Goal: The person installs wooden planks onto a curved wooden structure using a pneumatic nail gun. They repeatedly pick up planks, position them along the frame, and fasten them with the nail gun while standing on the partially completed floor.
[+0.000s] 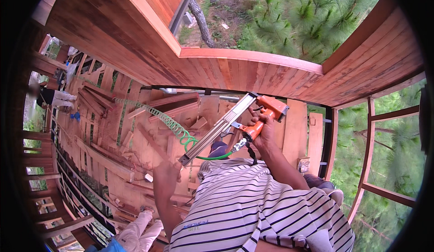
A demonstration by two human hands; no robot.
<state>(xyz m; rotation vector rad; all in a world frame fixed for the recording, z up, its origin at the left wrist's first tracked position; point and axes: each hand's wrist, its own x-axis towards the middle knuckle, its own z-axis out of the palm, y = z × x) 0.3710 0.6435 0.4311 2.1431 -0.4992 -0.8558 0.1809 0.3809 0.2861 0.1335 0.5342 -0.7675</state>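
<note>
My right hand (263,127) is closed around the grip of an orange air nail gun (274,108). The gun's long metal magazine (220,126) slants down to the left across my front. At its lower end, my left hand (167,175) is closed, its fingers against the magazine tip; what lies inside the fingers is partly hidden. A green coiled air hose (168,120) joins the gun's handle at a metal fitting (239,144) and runs off to the far left. The striped shirt (262,197) I wear fills the space below the gun.
A plank wall (235,73) with a window opening stands ahead. Stacked boards (174,103) and loose offcuts lie on the gapped plank floor (296,125). Another person's light trousers (141,229) show at lower left; a further person (61,98) stands far left. Open framing (370,134) borders the right.
</note>
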